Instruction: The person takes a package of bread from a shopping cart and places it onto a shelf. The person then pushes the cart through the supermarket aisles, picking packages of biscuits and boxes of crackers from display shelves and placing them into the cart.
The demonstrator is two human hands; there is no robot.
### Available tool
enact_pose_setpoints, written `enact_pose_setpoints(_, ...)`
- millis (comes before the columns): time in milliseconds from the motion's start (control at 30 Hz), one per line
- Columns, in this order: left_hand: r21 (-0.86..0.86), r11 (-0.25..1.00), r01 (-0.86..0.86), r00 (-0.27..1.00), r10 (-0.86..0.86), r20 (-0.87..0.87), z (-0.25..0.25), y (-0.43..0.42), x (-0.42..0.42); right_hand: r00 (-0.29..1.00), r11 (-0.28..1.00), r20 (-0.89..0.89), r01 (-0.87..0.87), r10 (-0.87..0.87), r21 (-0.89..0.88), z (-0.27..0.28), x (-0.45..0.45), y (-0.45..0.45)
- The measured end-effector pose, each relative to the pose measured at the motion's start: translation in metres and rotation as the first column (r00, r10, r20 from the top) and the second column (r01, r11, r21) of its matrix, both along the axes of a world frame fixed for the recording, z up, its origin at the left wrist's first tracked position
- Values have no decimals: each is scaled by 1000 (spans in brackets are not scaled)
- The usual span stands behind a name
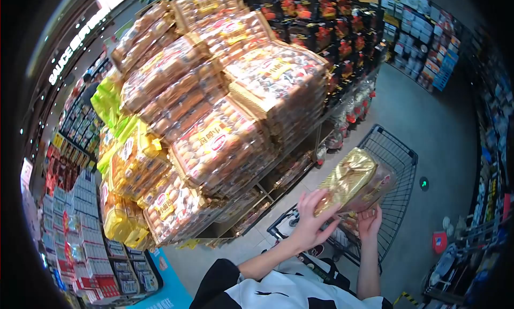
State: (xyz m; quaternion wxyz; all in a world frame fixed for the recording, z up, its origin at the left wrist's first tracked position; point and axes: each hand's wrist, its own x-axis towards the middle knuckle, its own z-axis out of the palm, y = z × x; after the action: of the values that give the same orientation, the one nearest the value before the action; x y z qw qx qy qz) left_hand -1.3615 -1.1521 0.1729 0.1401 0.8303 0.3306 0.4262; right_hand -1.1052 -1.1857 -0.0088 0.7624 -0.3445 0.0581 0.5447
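A clear and gold plastic package [350, 178] is held over a wire shopping cart [409, 172]. My left hand [315, 218] touches the package's near left side, its fingers spread along the gold wrapping. Under the near right edge of the package, my right hand [369, 222] has its fingers curled against it. To the left rises a tall stack of large bread packs [219, 143] in clear and gold wrapping. Part of another package shows in the cart below my hands, mostly hidden.
Black and red packages [326, 36] fill a display behind the bread. Stocked shelves [487, 180] line the right side. White and red boxes [88, 234] stand at lower left. Grey floor [428, 127] surrounds the cart, and a red box [439, 242] lies at right.
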Motion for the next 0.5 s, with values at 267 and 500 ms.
enact_pose_setpoints(267, 191, 923, -335, 900, 253, 356, -37, -34, -163, 944, 912, 328, -161, 31, 378, 129, -126, 67)
enact_pose_setpoints(500, 47, 611, -790, 477, 566, 672, -45, -115, -330, 699, 757, 672, -571, 245, 318, 199, -320, 69)
